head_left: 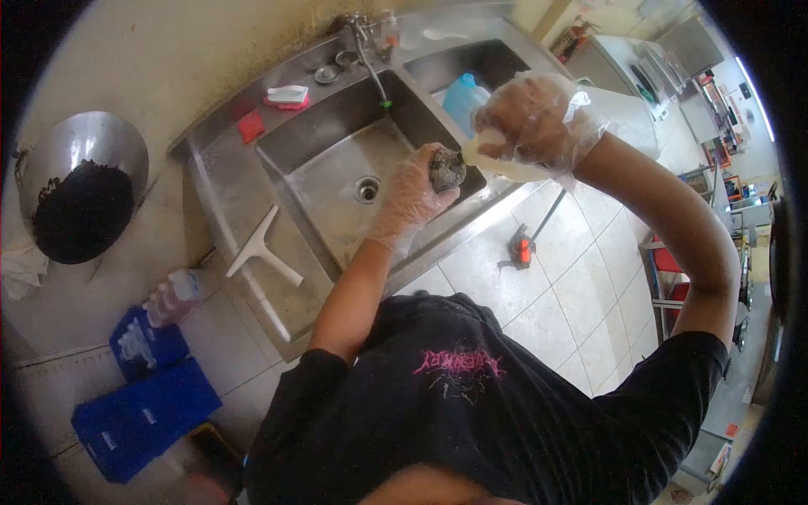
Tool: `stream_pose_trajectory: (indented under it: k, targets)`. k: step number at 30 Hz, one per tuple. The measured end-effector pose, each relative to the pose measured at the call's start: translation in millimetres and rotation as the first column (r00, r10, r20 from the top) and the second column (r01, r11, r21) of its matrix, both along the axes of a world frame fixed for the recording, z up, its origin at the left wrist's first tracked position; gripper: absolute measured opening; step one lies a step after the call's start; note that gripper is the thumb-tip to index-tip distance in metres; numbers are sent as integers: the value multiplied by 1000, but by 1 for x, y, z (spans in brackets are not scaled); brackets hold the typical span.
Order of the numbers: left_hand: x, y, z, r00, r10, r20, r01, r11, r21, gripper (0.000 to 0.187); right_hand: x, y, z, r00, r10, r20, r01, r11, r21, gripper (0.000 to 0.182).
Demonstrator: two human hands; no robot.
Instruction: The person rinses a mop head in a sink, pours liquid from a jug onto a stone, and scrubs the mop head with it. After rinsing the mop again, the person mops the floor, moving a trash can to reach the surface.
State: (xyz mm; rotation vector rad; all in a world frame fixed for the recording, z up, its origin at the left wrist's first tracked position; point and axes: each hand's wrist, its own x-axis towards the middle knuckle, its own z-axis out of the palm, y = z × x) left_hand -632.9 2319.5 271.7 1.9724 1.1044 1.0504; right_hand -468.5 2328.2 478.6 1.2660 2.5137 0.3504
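"The fingers of the left hand (412, 198) were curled round a dark lump (449, 170), and it looked rough."

"And the right hand (526, 122)?"

"Its fingers gripped a pale bottle (507, 167). The bottle was tipped sideways, with its thin end right by the lump. I couldn't tell if they touched. Both hands had see-through gloves."

"Where was the lump?"

"Near the middle of what I saw, at the near edge of the big sink (337, 181). The drain (367, 189) was at nine o'clock from it."

"What else was around the lump?"

"A blue jug (465, 103) at one o'clock, in the other sink (497, 61). A white squeegee (257, 246) lay at eight, on the metal counter (223, 202)."
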Motion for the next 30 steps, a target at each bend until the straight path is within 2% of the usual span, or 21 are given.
stream_pose_trajectory:
  k: [4, 10, 13, 15, 22, 26, 28, 30]
  targets:
    - [-1, 1, 2, 1000, -7, 13, 8, 999, -52, 59, -2, 4, -2, 999, -16, 35, 17, 1000, -17, 29]
    - [1, 3, -8, 1000, 9, -13, -9, 1000, 24, 58, -1, 5, -7, 1000, 19, 14, -20, 1000, 17, 28]
    - [2, 5, -18, 999, -30, 45, 32, 998, -60, 59, -3, 8, -8, 999, -13, 35, 14, 999, -31, 28]
    - [1, 5, -17, 1000, -7, 10, 7, 1000, 0, 58, -6, 7, -8, 998, -18, 54, 19, 1000, -25, 29]
    - [0, 5, -17, 999, -10, 31, 9, 999, 41, 57, -9, 9, -11, 994, -16, 107, 17, 1000, -3, 30]
    - [0, 6, -20, 998, -38, 46, 37, 999, 12, 57, -13, 8, -4, 997, -4, 79, 7, 999, -41, 30]
    - [0, 7, -22, 998, -41, 57, 39, 999, 22, 57, -13, 8, -6, 997, -75, 22, 76, 994, -81, 24]
    - [-1, 4, -14, 998, -31, 57, 32, 999, -7, 58, -15, 8, -5, 997, -68, 36, 71, 995, -64, 24]
